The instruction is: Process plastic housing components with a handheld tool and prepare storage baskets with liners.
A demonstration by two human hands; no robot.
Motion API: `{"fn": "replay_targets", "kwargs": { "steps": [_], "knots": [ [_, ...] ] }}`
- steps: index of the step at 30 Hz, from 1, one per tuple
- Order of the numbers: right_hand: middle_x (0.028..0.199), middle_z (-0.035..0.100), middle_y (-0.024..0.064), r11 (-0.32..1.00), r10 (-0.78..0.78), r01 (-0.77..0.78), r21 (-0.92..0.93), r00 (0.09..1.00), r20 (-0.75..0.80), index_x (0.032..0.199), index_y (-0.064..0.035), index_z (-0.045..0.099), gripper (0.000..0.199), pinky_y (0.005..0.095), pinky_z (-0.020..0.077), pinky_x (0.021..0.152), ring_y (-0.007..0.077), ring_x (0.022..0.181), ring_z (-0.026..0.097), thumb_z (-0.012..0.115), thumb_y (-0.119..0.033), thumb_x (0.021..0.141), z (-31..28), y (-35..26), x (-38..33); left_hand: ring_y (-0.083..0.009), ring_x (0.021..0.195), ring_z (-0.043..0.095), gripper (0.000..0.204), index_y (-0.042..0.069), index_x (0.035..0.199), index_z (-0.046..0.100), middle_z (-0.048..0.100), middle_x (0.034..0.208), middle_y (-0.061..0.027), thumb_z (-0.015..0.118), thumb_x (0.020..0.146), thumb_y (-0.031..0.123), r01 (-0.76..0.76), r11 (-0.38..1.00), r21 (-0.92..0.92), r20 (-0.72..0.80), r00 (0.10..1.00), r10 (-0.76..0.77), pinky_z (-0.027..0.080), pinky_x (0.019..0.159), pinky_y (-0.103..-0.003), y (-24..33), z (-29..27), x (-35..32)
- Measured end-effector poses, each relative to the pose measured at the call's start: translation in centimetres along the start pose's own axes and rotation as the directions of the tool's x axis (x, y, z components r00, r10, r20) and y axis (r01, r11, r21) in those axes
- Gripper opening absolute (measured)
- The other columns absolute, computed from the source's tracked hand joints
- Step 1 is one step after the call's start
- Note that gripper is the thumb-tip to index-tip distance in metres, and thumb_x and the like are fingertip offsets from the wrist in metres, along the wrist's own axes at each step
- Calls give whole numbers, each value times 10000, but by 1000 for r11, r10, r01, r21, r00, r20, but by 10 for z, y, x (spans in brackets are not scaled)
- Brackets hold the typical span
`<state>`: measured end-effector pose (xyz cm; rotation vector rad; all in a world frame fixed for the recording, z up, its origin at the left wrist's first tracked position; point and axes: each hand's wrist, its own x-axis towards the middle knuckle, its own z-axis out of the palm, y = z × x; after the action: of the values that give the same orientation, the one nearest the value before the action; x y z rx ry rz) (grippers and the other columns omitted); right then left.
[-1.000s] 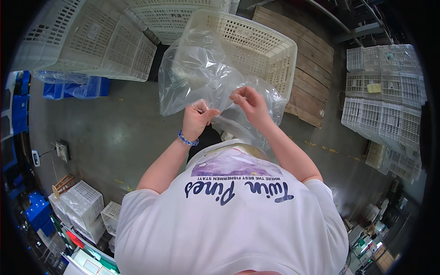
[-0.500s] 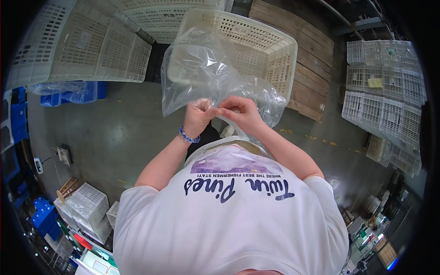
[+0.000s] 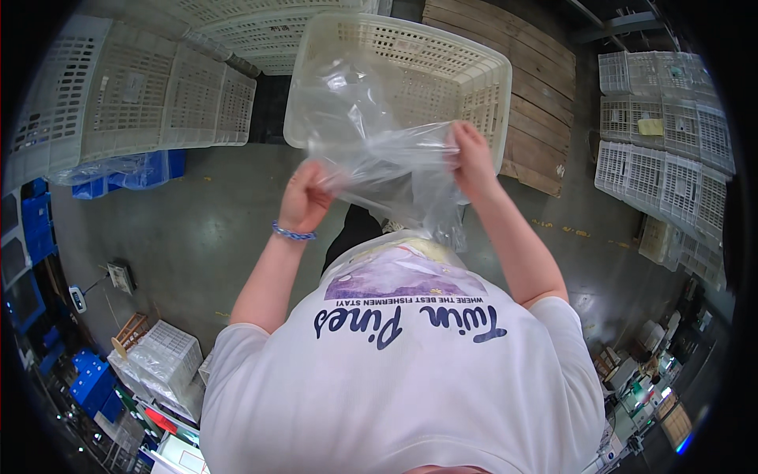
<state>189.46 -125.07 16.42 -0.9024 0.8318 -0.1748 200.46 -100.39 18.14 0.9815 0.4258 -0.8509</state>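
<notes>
A: Where is the clear plastic bag held?

B: At 12 o'clock, in front of the chest, over the white perforated crate. Its upper edge is pinched by the left hand at 10 o'clock and the right hand at 2 o'clock, each grip pressed together on film.

A: Handling properties?

B: It is judged light, limp and slippery; the edge is best gripped.

A: Surroundings?

B: A grey concrete floor is seen, with a wooden pallet at 1 o'clock and stacked crates at 3 o'clock.
</notes>
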Motion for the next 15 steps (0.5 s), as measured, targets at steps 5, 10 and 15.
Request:
{"fn": "replay_targets", "kwargs": {
  "steps": [5, 10, 15],
  "knots": [
    [634, 444, -28, 930, -60, 104, -352, 989, 134, 981, -75, 527, 222, 215, 376, 519, 74, 563, 457, 578, -258, 868, -32, -52, 6, -160, 715, 580, 141, 47, 839, 599, 614, 787, -61, 589, 846, 187, -310, 943, 124, 298, 918, 262, 461, 694, -278, 31, -46, 12],
    [766, 605, 75, -68, -202, 213, -975, 954, 223, 972, -35, 613, 245, 280, 436, 647, 154, 714, 569, 655, -118, 746, -83, -64, 14, -240, 757, 613, 231, 18, 967, 609, 627, 793, -128, 613, 777, 149, -417, 17, 909, 353, 791, 499, 475, 719, -313, 50, -62, 27],
    [858, 655, 71, 467, -393, 73, -881, 910, -133, 1001, -6, 647, 255, 242, 455, 697, 130, 770, 587, 595, -55, 756, -178, -112, 65, -344, 922, 603, 279, 1, 1023, 615, 636, 957, -195, 556, 829, 192, -52, 139, 989, -62, 705, 706, 475, 774, -354, 45, -231, 92]
  ]
}}
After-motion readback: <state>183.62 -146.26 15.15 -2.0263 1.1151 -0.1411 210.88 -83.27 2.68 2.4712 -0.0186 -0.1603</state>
